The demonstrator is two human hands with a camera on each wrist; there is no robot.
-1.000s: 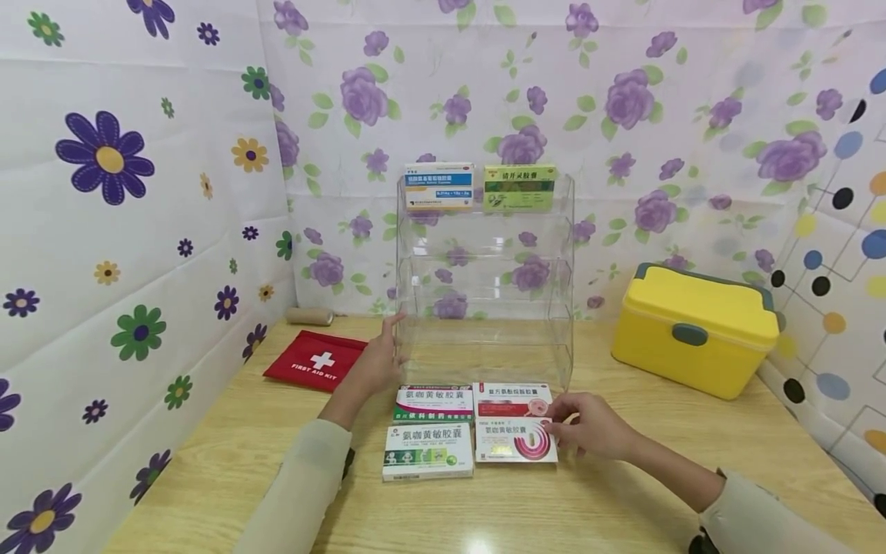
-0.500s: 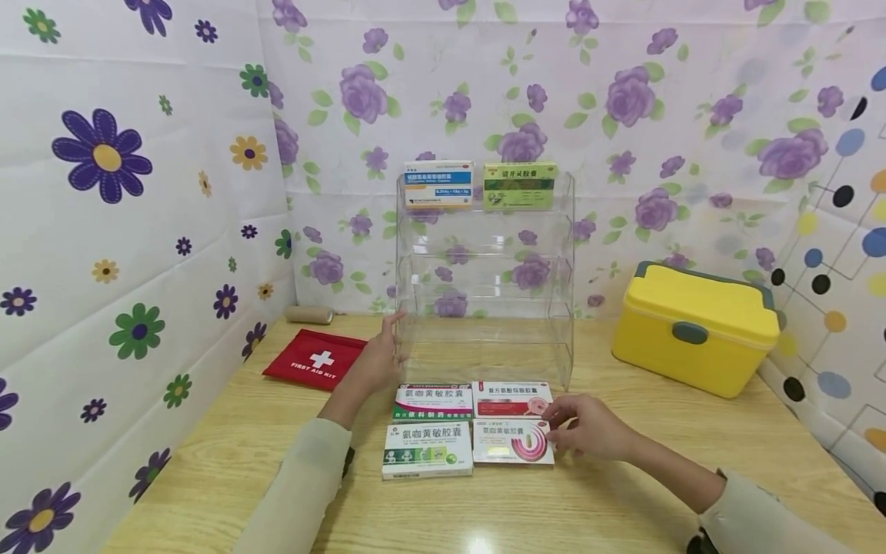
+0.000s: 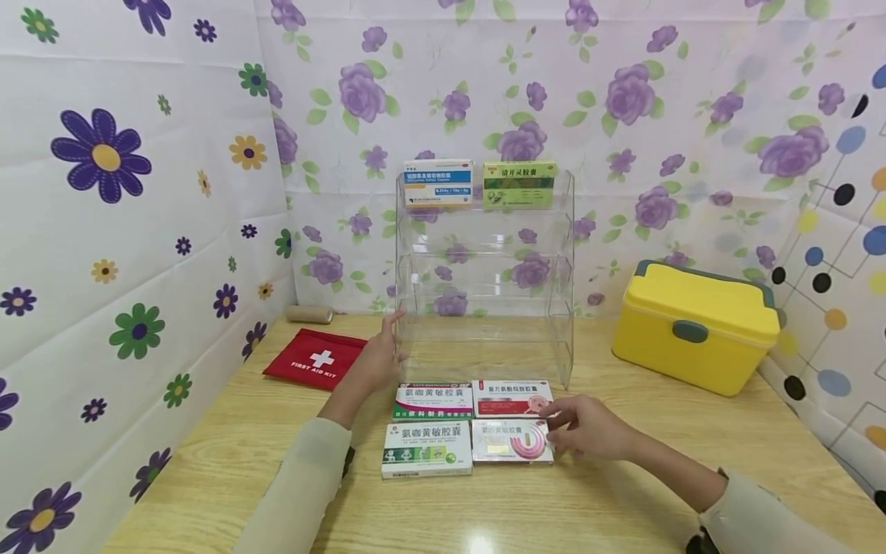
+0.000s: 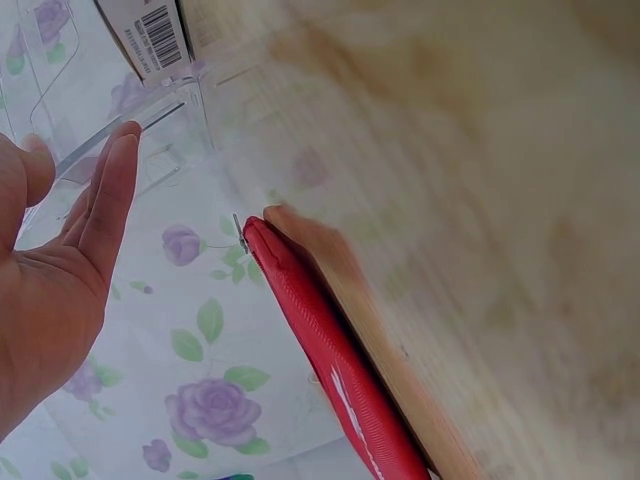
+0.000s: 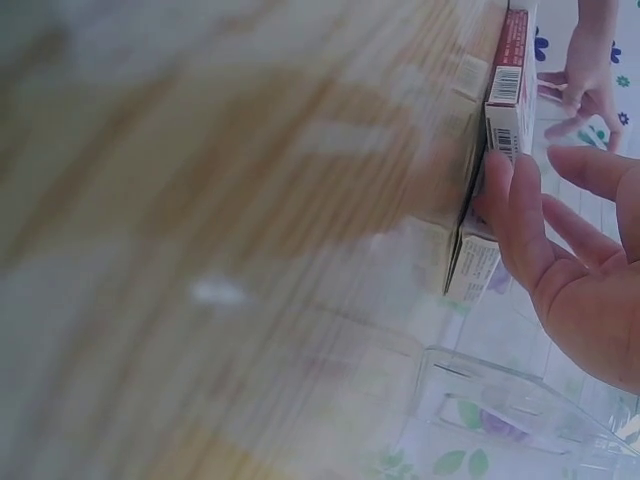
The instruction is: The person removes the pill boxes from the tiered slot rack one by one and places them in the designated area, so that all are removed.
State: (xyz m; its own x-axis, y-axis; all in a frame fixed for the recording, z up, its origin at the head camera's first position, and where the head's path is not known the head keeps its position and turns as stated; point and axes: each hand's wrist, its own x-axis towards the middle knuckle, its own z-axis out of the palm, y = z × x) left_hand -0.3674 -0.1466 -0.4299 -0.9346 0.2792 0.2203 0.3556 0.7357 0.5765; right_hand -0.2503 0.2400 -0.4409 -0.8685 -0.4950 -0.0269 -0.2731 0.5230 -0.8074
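Observation:
My left hand (image 3: 374, 365) touches the left side of a clear tiered display rack (image 3: 484, 331), its index finger reaching up along the side. The left wrist view shows the fingers (image 4: 110, 190) fairly straight at the rack's edge. At the right end of a white medicine box with pink rings (image 3: 501, 442), my right hand (image 3: 584, 427) rests its fingertips against the edge. That box lies flat beside a green-and-white medicine box (image 3: 426, 450). Behind them are a pink-and-green medicine box (image 3: 433, 402) and a red-and-white one (image 3: 512, 399).
On the rack's top tier stand a blue-and-white box (image 3: 438, 185) and a green box (image 3: 519, 185). A red first aid kit pouch (image 3: 314, 360) and a brown roll (image 3: 309, 314) lie left. A yellow case (image 3: 695, 331) stands right on the wooden table (image 3: 623, 500).
The ringed box has slid slightly left against its neighbour, my right fingers following it. Light now glares on its face. My left hand stays at the rack.

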